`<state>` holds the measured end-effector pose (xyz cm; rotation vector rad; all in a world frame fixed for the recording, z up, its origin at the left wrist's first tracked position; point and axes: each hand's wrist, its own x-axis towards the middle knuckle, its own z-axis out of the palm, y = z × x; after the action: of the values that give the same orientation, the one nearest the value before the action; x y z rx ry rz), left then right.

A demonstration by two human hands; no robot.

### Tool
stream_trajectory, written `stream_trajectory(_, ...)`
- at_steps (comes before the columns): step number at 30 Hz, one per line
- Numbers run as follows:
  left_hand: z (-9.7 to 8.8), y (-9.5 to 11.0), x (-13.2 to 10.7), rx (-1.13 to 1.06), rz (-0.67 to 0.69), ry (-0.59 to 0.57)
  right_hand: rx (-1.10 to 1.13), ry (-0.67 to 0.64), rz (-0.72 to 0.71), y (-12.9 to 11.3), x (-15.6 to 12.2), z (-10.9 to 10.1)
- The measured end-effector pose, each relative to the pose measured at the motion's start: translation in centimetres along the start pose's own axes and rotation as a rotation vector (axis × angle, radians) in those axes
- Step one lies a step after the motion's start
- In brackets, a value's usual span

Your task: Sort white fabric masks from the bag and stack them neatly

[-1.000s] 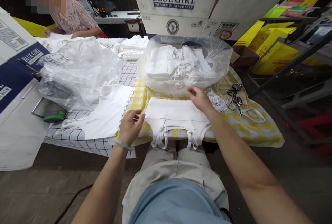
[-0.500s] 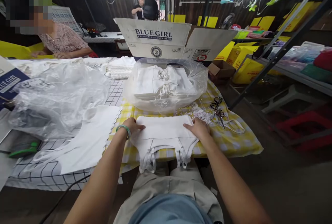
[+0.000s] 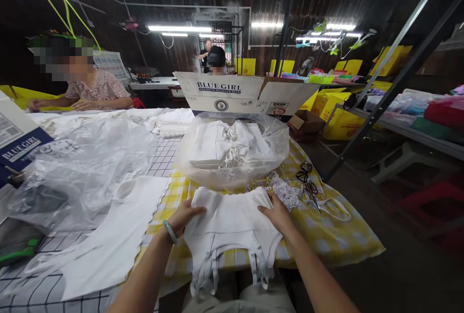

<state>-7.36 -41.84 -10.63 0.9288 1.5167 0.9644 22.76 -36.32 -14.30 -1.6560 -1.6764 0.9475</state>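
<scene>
A stack of white camisole tops (image 3: 232, 219) is at the table's front edge, hem away from me and thin straps hanging over the edge. My left hand (image 3: 185, 219) grips its left side, thumb on top and fingers underneath. On the opposite side my right hand (image 3: 277, 215) holds it the same way. The fabric sags a little between the hands, and the far edge shows several layers. Just beyond lies a clear plastic bag (image 3: 277, 146) around piled white tops (image 3: 210, 144). Black-handled scissors (image 3: 308, 182) and white thread scraps (image 3: 286, 192) lie right of the stack.
A white garment piece (image 3: 123, 231) and crumpled plastic (image 3: 94, 158) lie to the left. A beer carton (image 3: 221, 92) stands behind the bag. At the far left a person (image 3: 97, 91) sits by the table. A metal shelf frame (image 3: 362, 124) rises on the right.
The stack's far edge has gone from flat to curved and lifted as both hands grip its sides. The camera has tilted up, so everything sits lower in view.
</scene>
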Motion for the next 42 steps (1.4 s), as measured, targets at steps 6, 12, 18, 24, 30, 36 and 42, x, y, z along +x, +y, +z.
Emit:
stream_trajectory(6, -0.6, 0.6, -2.1, -0.267, -0.106, -0.139, 0.370, -0.091, -0.033, -0.9, -1.6, -0.8)
stream_trajectory(12, -3.0, 5.4, -8.5, -0.282, -0.006, -0.075, 0.590, -0.168, -0.108, -8.0, -5.3, -5.8)
stream_trajectory(18, -4.7, 13.5, -11.4, -0.300, 0.286, 0.156, 0.690, -0.170, -0.331, -18.1, 0.2, -13.0)
stream_trajectory(24, -0.4, 18.9, -6.0, -0.425, 0.648, 0.140, 0.636, -0.140, -0.531, -25.2, 11.3, -17.8)
stream_trajectory(30, 5.0, 17.3, 3.3, -0.641, 0.697, 0.163, 0.421, -0.151, -0.592, -26.7, 21.6, -18.7)
stream_trajectory(36, 5.3, 10.9, 9.7, -0.844, 0.511, 0.333, 0.037, -0.240, -0.711, -25.9, 28.4, -10.8)
stream_trajectory(42, 3.1, 8.8, 10.4, -0.940, 0.373, 0.366, -0.626, -0.136, -0.842, -26.4, 31.9, -1.4)
